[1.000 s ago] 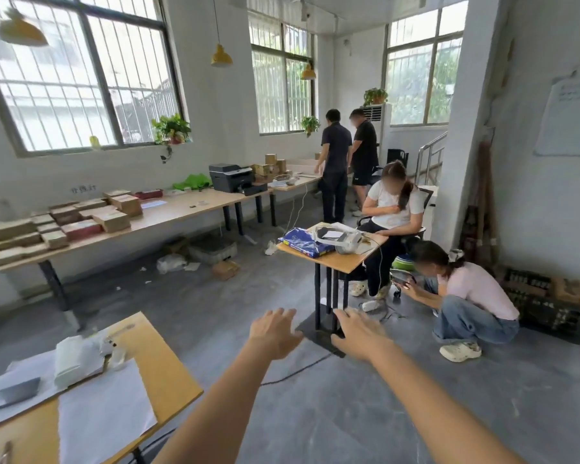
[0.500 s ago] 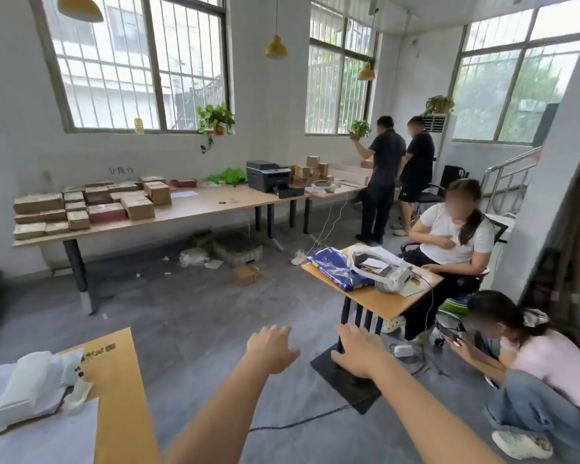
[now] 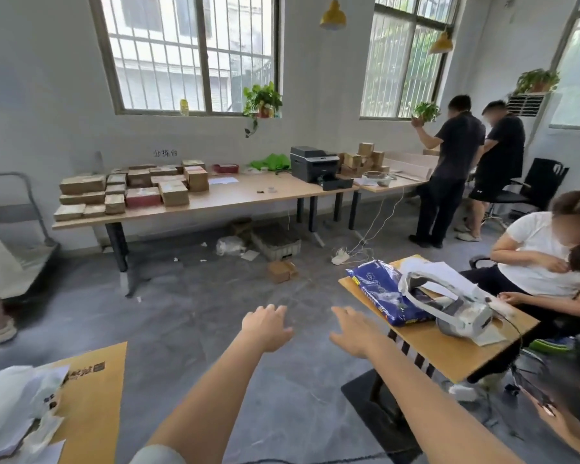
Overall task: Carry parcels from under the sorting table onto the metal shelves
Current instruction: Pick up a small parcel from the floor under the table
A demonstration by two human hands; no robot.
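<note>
The long wooden sorting table [image 3: 248, 195] stands along the far wall, with several brown parcels [image 3: 131, 192] stacked on its left end. Under it lie a grey crate [image 3: 277, 244], a small cardboard parcel [image 3: 281, 271] and a plastic bag [image 3: 230, 246]. My left hand [image 3: 267, 328] and my right hand [image 3: 355, 331] are stretched out in front of me over the grey floor, fingers apart, holding nothing. Both are far from the table. No metal shelves are in view.
A small desk [image 3: 449, 349] with a blue package and a white headset stands close on the right, a seated person [image 3: 546, 262] behind it. Two people [image 3: 466, 169] stand at the far right. A trolley [image 3: 17, 229] is at left. Another desk [image 3: 94, 396] sits near left.
My view has swung left and moved closer to the sorting table, which now sits centred. Both hands stay outstretched and empty.
</note>
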